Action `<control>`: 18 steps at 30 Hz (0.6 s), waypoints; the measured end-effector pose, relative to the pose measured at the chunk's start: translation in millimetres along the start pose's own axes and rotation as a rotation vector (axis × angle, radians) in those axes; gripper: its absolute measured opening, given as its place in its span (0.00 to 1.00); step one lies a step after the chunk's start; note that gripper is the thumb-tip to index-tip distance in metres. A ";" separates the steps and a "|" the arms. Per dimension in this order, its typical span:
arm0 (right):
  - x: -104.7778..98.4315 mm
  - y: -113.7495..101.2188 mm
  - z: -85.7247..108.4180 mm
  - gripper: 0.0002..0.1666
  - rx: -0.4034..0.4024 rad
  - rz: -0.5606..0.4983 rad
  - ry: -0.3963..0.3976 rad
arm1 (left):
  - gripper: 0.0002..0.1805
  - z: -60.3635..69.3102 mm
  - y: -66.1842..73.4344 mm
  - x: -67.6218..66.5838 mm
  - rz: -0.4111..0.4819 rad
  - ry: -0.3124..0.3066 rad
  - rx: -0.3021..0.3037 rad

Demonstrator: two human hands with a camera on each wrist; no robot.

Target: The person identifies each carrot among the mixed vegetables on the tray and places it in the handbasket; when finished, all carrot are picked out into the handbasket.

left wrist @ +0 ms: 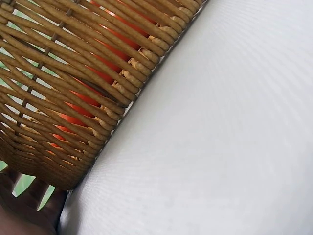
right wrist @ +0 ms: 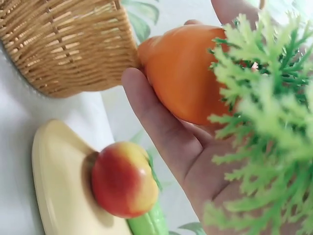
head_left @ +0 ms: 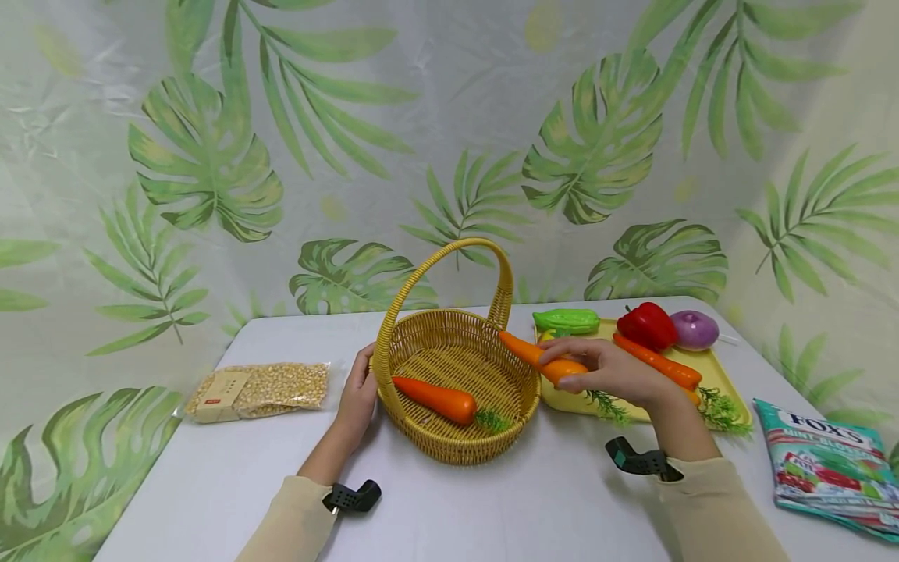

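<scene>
The right hand [head_left: 614, 373], pinching a carrot [head_left: 525, 350], should be clearing the basket [head_left: 460, 450] at its right rim; left hand [head_left: 357, 400] bracing, hold unclear.

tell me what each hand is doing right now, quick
Left hand: open, touching the outside of the basket.
Right hand: closed, holding a carrot.

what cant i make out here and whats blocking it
Head view: print on the kernel bag, too small to read.
Head view: part of the teal packet, cut off by the right edge.
Left wrist view: much of the carrot inside the basket, hidden by its weave.
Left wrist view: part of the left hand, cut off at the lower-left corner.
Right wrist view: part of the right hand, hidden by the blurred leaves.
</scene>
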State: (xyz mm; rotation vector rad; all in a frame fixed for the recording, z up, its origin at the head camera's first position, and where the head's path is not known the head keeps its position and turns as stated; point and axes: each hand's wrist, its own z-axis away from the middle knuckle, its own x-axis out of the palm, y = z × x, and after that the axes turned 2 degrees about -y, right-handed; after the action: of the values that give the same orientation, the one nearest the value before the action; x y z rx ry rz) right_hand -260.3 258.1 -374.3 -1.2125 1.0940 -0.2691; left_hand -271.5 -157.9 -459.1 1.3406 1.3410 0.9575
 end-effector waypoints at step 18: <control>3.7 -15.0 -1.5 0.23 -0.042 -0.039 -0.031 | 0.20 -0.2 -0.7 0.3 -0.010 0.020 -0.004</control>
State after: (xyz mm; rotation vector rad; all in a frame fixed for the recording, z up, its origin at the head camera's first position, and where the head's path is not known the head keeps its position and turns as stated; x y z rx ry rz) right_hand -254.2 248.8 -363.5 -1.2730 1.0543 -0.2577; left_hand -271.8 -157.7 -459.7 1.3235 1.3582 0.9689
